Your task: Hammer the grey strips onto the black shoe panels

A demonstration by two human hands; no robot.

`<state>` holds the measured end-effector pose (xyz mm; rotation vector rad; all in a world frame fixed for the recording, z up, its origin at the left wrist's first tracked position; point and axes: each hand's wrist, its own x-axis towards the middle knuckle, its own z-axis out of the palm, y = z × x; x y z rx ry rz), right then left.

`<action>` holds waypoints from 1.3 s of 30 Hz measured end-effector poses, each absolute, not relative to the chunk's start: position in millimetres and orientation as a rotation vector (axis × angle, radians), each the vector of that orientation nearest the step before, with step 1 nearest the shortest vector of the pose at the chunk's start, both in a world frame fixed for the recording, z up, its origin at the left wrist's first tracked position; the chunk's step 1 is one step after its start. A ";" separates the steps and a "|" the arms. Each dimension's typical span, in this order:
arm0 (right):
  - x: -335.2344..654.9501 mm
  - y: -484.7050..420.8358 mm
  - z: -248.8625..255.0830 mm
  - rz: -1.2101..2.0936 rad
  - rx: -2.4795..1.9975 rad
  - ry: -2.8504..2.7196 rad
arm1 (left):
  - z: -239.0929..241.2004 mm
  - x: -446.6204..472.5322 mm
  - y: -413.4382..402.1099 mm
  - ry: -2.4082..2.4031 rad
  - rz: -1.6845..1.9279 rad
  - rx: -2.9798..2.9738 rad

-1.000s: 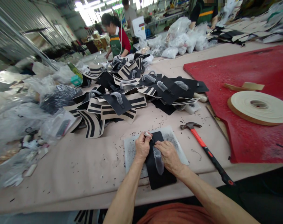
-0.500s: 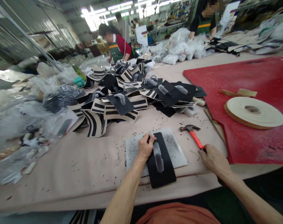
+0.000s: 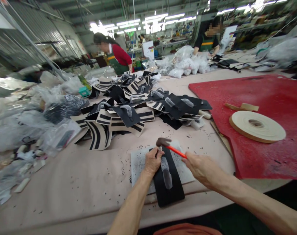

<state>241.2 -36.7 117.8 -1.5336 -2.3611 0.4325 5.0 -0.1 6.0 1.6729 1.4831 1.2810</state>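
A black leather piece (image 3: 168, 192) with a clear plastic strip (image 3: 166, 172) lies on a grey pad (image 3: 140, 160) at the table's near edge. My left hand (image 3: 152, 161) is closed round a small metal punch (image 3: 159, 148) standing on the piece's far end. My right hand (image 3: 202, 168) grips the orange handle of a hammer (image 3: 171, 148). The hammer's dark head (image 3: 163, 141) hovers right over the punch top.
A heap of black and striped cut pieces (image 3: 128, 109) covers the table's middle. Plastic bags (image 3: 28, 120) pile up on the left. A red mat (image 3: 258, 114) with a tape roll (image 3: 257, 125) lies on the right. Two people work at the far side.
My right hand left the black piece, took the hammer from the table on the right and swung it over the punch. The left hand stayed on the punch.
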 end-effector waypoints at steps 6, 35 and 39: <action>229.4 -25.5 182.7 0.346 -1.409 -2.140 | 1.7 3.8 -0.5 1.420 1.271 1.708; 156.3 -37.8 18.7 0.238 -1.152 -2.602 | -6.8 -8.8 8.8 1.698 1.218 1.622; 145.1 -35.3 14.7 0.189 -1.179 -2.658 | 11.5 -4.8 16.0 1.777 1.321 1.075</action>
